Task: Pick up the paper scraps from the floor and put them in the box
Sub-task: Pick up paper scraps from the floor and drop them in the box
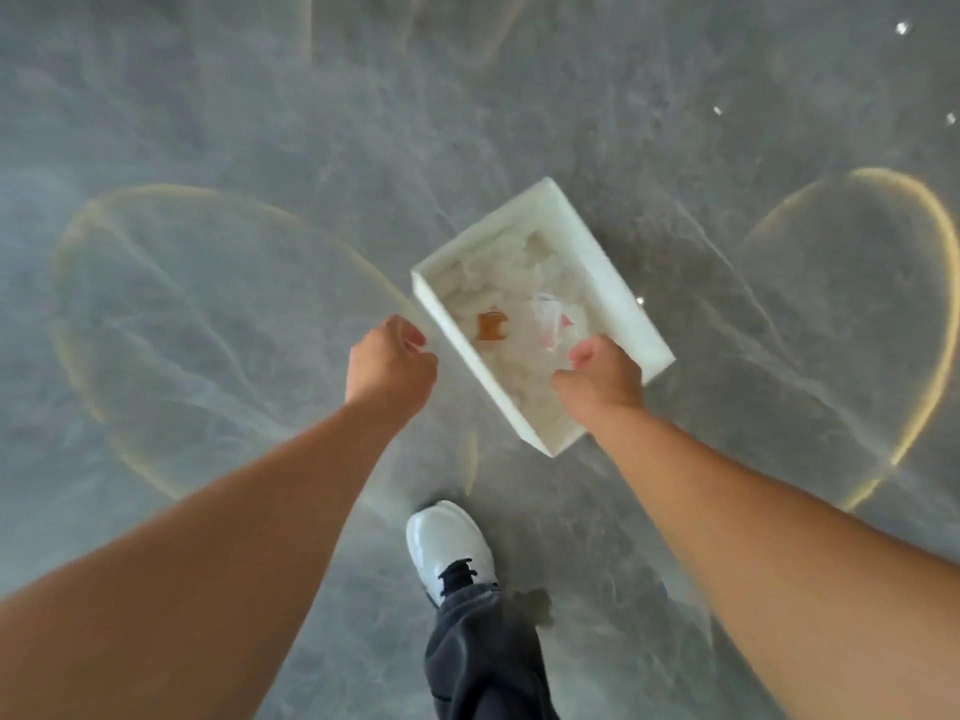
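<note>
A white rectangular box sits at the centre of the view, holding several crumpled white paper scraps and one brown piece. My right hand is at the box's near short end, its thumb inside and its fingers curled over the wall. Just left of the box's long side, my left hand has its fingers curled with nothing visible in them. Small white scraps lie on the grey floor at the far right, and one lies beside the box.
The floor is grey polished stone with faint yellowish rings. My white shoe and dark trouser leg are below the box, mid-step. Another scrap lies at the right edge.
</note>
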Demonstrator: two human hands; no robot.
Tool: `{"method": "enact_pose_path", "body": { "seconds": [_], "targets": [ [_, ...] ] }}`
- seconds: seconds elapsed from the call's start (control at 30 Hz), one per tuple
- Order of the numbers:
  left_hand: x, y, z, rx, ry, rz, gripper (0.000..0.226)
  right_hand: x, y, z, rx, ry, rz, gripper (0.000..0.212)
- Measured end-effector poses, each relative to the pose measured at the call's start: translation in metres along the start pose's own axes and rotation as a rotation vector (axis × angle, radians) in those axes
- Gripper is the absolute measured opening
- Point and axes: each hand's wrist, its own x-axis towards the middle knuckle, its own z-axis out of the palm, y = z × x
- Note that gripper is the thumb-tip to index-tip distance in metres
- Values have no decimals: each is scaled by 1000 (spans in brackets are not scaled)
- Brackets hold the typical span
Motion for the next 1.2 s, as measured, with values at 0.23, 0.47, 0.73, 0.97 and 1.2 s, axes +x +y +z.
{"method": "enact_pose_path", "body": {
  "seconds": [0.23,0.47,0.73,0.97,1.2],
  "targets": [
    [-32,-133,-157,19,92,14,22,-94,-160,101,-288,-64,-341,18],
    [-123,-376,-344,-118,256,-193,21,-304,-299,318,-559,-259,-838,20],
    [-329,-682,-518,-197,532,-610,19,-603,-386,545,-797,-498,-1235,21],
    [-465,-813,-580,-360,693,-862,18,-801,-449,658,-988,-570,-1437,25],
    [-469,-871,-603,-356,593,-846,16,-854,-432,720,-1112,-643,-1454,27]
  ]
}}
